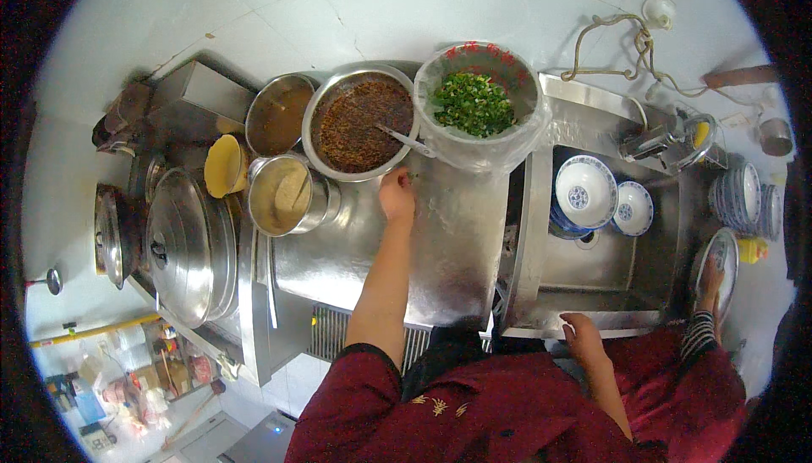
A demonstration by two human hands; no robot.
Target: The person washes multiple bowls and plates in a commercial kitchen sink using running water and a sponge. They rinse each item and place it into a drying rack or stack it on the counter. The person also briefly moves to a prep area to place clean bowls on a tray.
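Note:
My left hand (397, 195) is on the steel counter (453, 228), fingers bent downward close to the front rim of a steel bowl (309, 139) of dark red-brown seasoning. Small green bits lie beside its fingertips; whether it pinches any is hidden. A metal spoon (406, 139) rests in the seasoning, its handle over the rim. Chopped green onions (474, 104) fill part of a plastic-lined steel pot (530, 122) on the right. My right hand (580, 333) hangs at the front edge of the sink, thumb apart from loosely curled fingers, nothing visible in it.
The sink (596, 266) holds blue-and-white bowls (587, 191). At far right, a co-worker's hand (712, 279) is on a bowl (729, 260), beside stacked bowls (736, 196). Left stand a brown-liquid pot (279, 114), a steel pot (279, 215), a yellow bowl (222, 165) and a large lid (184, 241).

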